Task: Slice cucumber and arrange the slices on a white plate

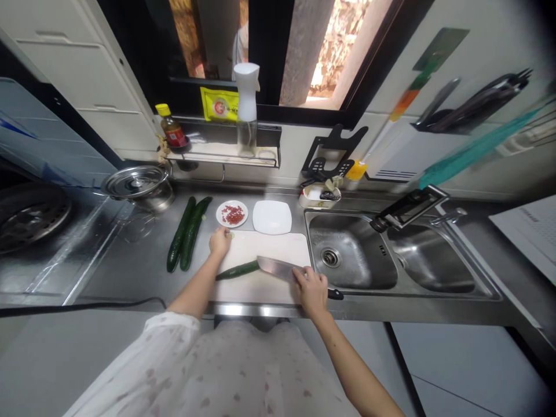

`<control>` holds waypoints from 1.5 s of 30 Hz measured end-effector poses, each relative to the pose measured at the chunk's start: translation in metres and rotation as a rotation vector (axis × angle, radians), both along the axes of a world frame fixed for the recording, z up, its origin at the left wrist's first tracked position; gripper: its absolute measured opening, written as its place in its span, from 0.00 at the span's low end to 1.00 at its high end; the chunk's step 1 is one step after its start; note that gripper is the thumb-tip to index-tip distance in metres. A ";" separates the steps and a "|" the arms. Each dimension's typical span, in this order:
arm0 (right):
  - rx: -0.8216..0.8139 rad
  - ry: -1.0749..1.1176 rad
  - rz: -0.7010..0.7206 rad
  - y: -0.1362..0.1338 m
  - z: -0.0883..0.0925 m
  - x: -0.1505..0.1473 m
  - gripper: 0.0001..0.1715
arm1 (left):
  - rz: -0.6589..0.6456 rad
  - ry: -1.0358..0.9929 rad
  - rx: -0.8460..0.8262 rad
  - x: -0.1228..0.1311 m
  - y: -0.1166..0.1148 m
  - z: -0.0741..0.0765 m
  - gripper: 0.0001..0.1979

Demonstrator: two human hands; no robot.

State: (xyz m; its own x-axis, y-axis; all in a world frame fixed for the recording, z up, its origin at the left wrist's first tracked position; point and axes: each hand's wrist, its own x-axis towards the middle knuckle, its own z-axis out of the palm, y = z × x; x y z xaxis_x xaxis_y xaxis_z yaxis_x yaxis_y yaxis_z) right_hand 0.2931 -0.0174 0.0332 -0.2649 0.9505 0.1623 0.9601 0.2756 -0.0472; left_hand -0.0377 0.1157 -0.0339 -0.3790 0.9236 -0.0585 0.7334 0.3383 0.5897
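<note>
On the white cutting board lies a cucumber, its right end beside the blade of a knife. My right hand is closed round the knife near the handle, whose black end sticks out past the palm. My left hand is closed at the board's upper left corner, below a small plate of chopped red pieces; a small pale green piece shows by its fingertips. Two whole cucumbers lie left of the board. Behind the board is a white square plate.
A double sink adjoins the board on the right. At the back left stands a lidded steel pot. A wall shelf holds a sauce bottle and a spray bottle. A knife holder hangs at right.
</note>
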 end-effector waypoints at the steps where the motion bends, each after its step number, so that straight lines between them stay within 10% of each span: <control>1: -0.005 0.004 0.005 0.000 0.000 0.000 0.21 | 0.000 0.004 -0.009 0.000 -0.001 0.001 0.08; 11: -0.045 0.086 -0.028 0.004 -0.005 -0.003 0.22 | 0.004 -0.053 0.067 0.005 -0.031 0.007 0.12; 24: -0.168 0.220 -0.137 0.009 0.005 -0.027 0.19 | -0.356 -0.019 0.208 0.038 -0.103 0.022 0.10; 33: -0.475 0.408 -0.104 0.026 0.011 -0.058 0.17 | -0.689 0.038 0.247 0.066 -0.100 0.020 0.13; 45: -0.605 0.311 -0.113 0.025 0.024 -0.075 0.17 | -0.714 0.016 0.248 0.071 -0.107 0.003 0.15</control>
